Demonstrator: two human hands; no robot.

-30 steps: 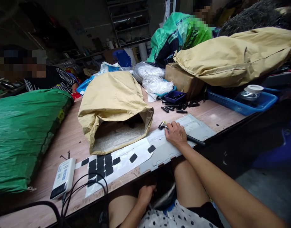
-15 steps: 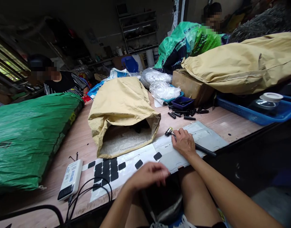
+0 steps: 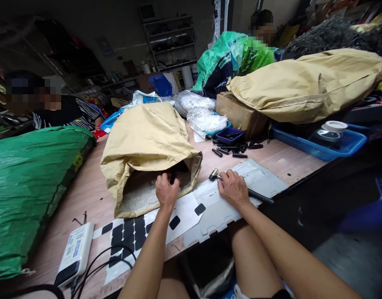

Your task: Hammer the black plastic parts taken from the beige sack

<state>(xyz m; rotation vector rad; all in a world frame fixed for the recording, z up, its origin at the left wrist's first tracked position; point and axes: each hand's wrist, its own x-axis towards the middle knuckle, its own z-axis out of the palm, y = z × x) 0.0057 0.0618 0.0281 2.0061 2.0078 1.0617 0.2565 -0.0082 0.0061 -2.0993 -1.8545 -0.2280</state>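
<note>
My left hand (image 3: 167, 190) is at the mouth of a tan woven sack (image 3: 147, 135) lying on the table, fingers curled inward. Something dark shows between the thumb and fingers; I cannot make out what it is. My right hand (image 3: 233, 187) is closed around a small hammer (image 3: 261, 196) with a metal and yellowish head, resting on a grey flat sheet (image 3: 259, 176). Left of that sheet lies white paper (image 3: 186, 214) with several black rounded-square pads (image 3: 175, 223). The depth of the sack is dark.
A white power bank (image 3: 75, 253) with black cables sits at the left front, beside a large green sack (image 3: 35, 178). Black tube-like pieces (image 3: 239, 155), a purple basket (image 3: 230, 136), a cardboard box (image 3: 237, 114) and a blue tray (image 3: 322, 143) lie further back. Two people are beyond the table.
My left hand has moved from above the table's front edge forward and left to the sack's mouth. My right hand stays on the hammer. The view has shifted to the right.
</note>
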